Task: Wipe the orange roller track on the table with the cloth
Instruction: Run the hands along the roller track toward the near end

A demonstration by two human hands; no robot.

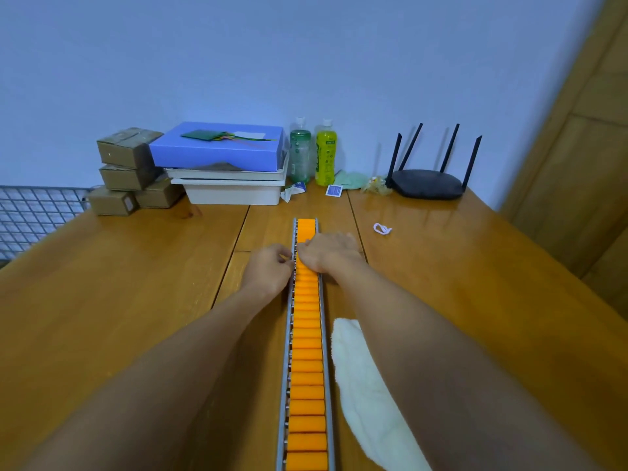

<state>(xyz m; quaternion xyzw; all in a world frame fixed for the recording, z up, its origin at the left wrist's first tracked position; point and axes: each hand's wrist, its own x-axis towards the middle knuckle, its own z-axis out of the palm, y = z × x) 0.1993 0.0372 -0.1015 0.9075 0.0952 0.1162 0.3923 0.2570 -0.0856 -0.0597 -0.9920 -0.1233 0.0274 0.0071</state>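
Observation:
The orange roller track (pixel 307 348) runs lengthwise down the middle of the wooden table (pixel 475 283), orange rollers set in a grey metal frame. My left hand (pixel 270 268) rests against the track's left rail near its far end, fingers curled on the rail. My right hand (pixel 331 251) lies over the rollers and the right rail at the same spot. The white cloth (pixel 367 396) lies flat on the table just right of the track, partly hidden under my right forearm. Neither hand touches the cloth.
At the back stand brown cardboard boxes (pixel 127 171), a blue box on white trays (pixel 224 164), two bottles (pixel 312 151), a green rag (pixel 350 180) and a black router (pixel 428 181). A small white loop (pixel 382 229) lies right of the track. A wire rack (pixel 30 215) is at left.

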